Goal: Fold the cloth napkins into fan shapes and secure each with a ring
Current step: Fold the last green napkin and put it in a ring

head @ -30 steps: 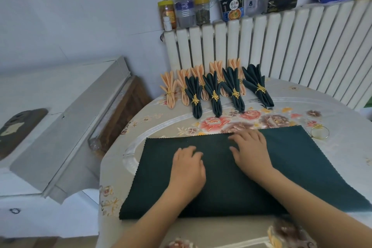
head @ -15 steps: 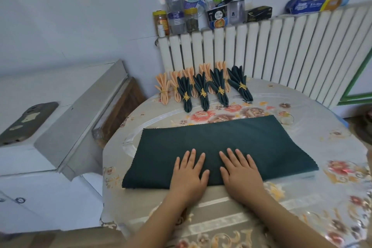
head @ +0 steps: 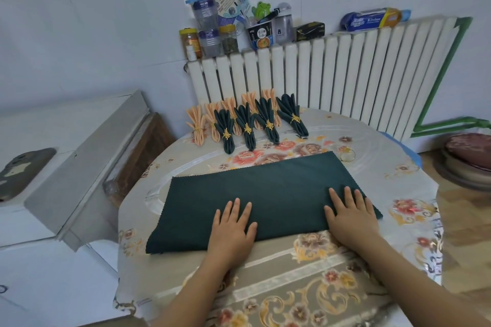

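Observation:
A dark green napkin (head: 265,194), folded in half into a long rectangle, lies flat on the round table (head: 292,273). My left hand (head: 232,228) presses flat on its near edge at the middle, fingers straight. My right hand (head: 350,218) presses flat on the napkin's right end, fingers spread. A loose gold ring (head: 347,154) lies on the table just beyond the napkin's far right corner. Several finished fans stand in a row at the back: dark green fans (head: 248,125) with gold rings in front, peach fans (head: 196,125) behind them.
A white radiator (head: 332,77) runs behind the table, with jars, bottles and boxes (head: 210,32) on its top. A white cabinet (head: 66,167) stands to the left. A stool with a dark red cushion (head: 470,151) is at the right.
Both hands slid from the napkin's middle to its near edge. My right hand then moved out to the napkin's right end. The camera view pulled back.

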Tool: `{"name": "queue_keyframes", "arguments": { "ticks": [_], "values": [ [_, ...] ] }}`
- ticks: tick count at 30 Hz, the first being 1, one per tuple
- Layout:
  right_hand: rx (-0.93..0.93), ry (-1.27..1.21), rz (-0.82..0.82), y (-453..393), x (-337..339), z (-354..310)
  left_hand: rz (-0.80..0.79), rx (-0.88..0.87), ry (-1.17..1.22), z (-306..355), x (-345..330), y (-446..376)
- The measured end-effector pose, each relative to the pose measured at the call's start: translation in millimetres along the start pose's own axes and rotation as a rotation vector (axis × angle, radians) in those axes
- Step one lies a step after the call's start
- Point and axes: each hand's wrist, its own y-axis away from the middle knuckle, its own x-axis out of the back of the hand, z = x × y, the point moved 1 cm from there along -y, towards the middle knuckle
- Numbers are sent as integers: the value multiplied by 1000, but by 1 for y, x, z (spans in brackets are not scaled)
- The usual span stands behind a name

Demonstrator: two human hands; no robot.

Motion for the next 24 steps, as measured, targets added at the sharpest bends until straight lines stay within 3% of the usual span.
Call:
{"name": "queue_keyframes", "arguments": {
  "ticks": [4,8,13,19,24],
  "values": [
    [189,-10,92,13,6,-52,-2,-3,-6,1,2,0],
    [412,-153,13,26,-8,-110,-5,-15,3,5,2,-4],
    [386,-54,52,31,-23,-117,2,-83,9,-17,7,-1],
    [384,-46,40,33,-23,-122,22,33,-31,-110,8,22],
    [352,-43,24,34,-24,-128,27,54,-17,-127,7,29]
  ]
}}
